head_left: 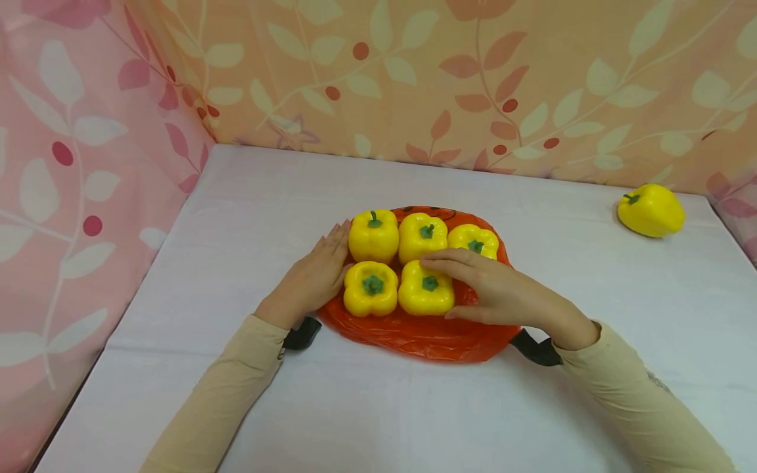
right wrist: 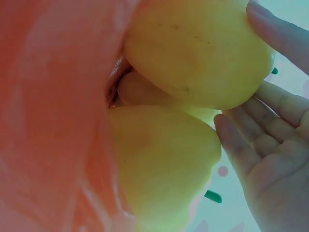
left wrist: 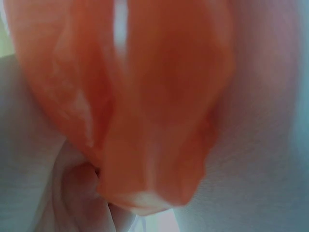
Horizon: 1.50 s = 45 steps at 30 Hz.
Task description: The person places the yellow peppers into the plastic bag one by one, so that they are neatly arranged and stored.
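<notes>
Several yellow bell peppers with green stems sit in two rows on a crumpled, glossy red plastic bag (head_left: pixel 408 338). My left hand (head_left: pixel 313 276) lies flat along the left side of the group, fingers straight, beside the back-left pepper (head_left: pixel 372 246) and the front-left pepper (head_left: pixel 355 295). With fingers over its far side and thumb at its near side, my right hand (head_left: pixel 503 289) grips the front-right pepper (head_left: pixel 422 303). Close up in the right wrist view, fingers and thumb touch a pepper (right wrist: pixel 198 53). Red plastic (left wrist: pixel 164 96) fills most of the left wrist view, hiding the left fingertips.
One more yellow bell pepper (head_left: pixel 653 211) lies on its side at the far right of the white-covered table (head_left: pixel 390 420). A flowered cloth (head_left: pixel 367 85) hangs behind the table, and a pink one (head_left: pixel 65 217) runs along the left.
</notes>
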Motion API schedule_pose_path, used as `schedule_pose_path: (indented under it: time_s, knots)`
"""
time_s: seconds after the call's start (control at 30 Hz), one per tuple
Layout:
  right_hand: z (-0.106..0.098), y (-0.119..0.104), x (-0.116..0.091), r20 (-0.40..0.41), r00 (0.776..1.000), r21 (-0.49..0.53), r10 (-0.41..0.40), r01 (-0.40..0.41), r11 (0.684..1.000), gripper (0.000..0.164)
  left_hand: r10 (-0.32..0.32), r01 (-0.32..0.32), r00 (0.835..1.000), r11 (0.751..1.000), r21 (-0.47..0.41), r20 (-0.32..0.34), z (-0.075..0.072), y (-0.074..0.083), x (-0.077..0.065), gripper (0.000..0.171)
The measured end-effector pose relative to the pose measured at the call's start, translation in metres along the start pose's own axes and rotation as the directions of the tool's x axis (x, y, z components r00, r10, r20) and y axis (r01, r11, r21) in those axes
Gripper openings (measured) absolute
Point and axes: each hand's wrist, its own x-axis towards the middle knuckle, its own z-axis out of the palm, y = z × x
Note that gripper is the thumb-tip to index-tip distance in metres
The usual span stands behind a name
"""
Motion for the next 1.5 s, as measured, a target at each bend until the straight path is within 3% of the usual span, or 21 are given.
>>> schedule_pose_path:
  time_s: [0.43, 0.7, 0.97, 1.27, 1.5]
  knots:
    - [-0.002, 0.002, -0.003, -0.020, 1.000, 0.010, -0.003, 0.004, 1.000, 0.069, 0.000, 0.000, 1.000, 1.000, -0.004, 0.001, 0.001, 0.000, 0.002, 0.065]
    - [-0.010, 0.001, -0.007, -0.004, 0.998, 0.054, 0.059, -0.059, 0.997, 0.072, 0.005, -0.005, 1.000, 1.000, -0.006, -0.003, 0.001, 0.000, 0.002, 0.065]
    - [-0.015, 0.009, -0.018, -0.104, 0.991, 0.070, 0.083, -0.076, 0.995, 0.070, 0.002, -0.002, 1.000, 1.000, -0.011, 0.008, 0.001, 0.001, 0.001, 0.065]
    - [-0.031, 0.033, -0.038, -0.308, 0.941, 0.053, 0.138, -0.128, 0.990, 0.067, -0.004, 0.004, 1.000, 1.000, -0.013, 0.009, 0.001, -0.001, 0.000, 0.064]
    - [-0.040, 0.056, -0.056, -0.427, 0.875, 0.058, 0.229, -0.227, 0.972, 0.070, -0.006, 0.006, 1.000, 1.000, -0.020, 0.014, 0.000, -0.001, 0.000, 0.065]
